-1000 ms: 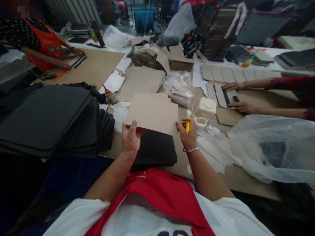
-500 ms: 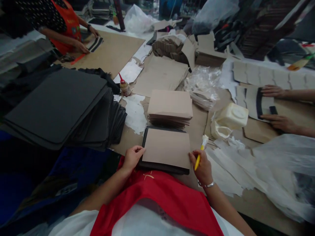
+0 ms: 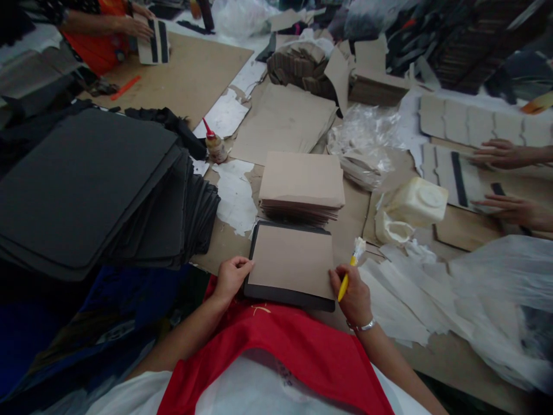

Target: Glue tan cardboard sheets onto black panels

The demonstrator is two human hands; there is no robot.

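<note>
A tan cardboard sheet (image 3: 291, 259) lies over a slightly larger black sheet (image 3: 287, 296) right in front of me. My left hand (image 3: 232, 276) pinches the cardboard's left edge between thumb and fingers. At its right edge, the fingertips of my right hand (image 3: 353, 295) touch the board. That same hand is closed around a yellow-handled brush (image 3: 344, 282), its whitish bristles pointing up and away from me. Just beyond stands a stack of tan cardboard sheets (image 3: 302, 178).
Black sheets (image 3: 86, 184) are piled at the left, near a red-tipped glue bottle (image 3: 215, 143). To the right are a cut-open plastic jug (image 3: 410, 204), paper scraps (image 3: 397, 294) and plastic film (image 3: 505, 288). Co-workers' hands (image 3: 510, 154) handle striped pieces at right and far left.
My hands stay at the cardboard's two edges, with the brush barely shifted. The far-left co-worker has raised the striped piece upright. At right, the other co-worker's hands have moved slightly.
</note>
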